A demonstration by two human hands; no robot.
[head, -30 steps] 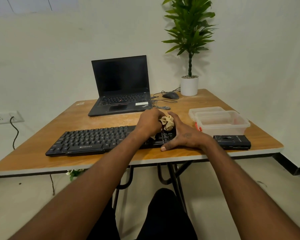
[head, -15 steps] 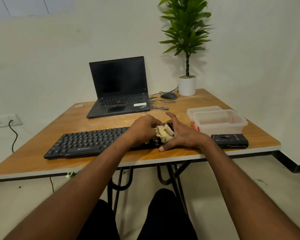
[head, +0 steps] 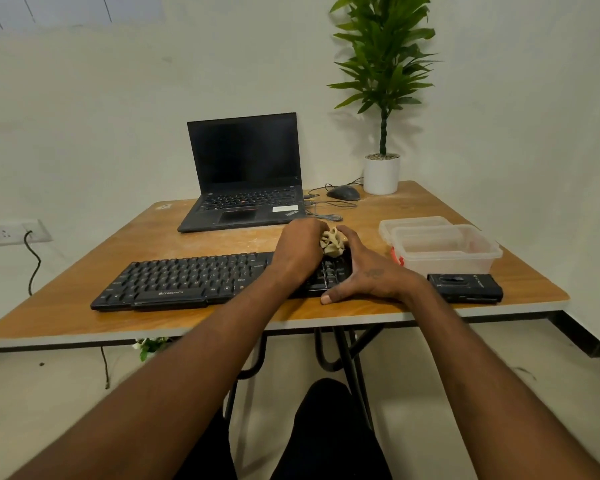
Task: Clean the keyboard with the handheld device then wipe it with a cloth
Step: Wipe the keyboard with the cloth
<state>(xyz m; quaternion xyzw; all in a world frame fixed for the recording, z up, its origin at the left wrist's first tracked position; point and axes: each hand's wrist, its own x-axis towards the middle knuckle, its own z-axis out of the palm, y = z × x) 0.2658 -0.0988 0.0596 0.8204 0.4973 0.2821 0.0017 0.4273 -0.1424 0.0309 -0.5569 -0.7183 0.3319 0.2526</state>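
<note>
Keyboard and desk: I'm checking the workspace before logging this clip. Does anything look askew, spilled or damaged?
Nothing stands out. The keyboard lies flat along the table's front edge, with the left hand holding the cloth at its right end and the right hand steadying it.

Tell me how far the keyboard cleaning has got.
Done, by the look of it: the black handheld device lies set aside at the table's right edge. In hand: the left hand grips a bunched cloth over the keyboard's right end, while the right hand steadies that end. Left: likely wiping the keys to the left.
</note>
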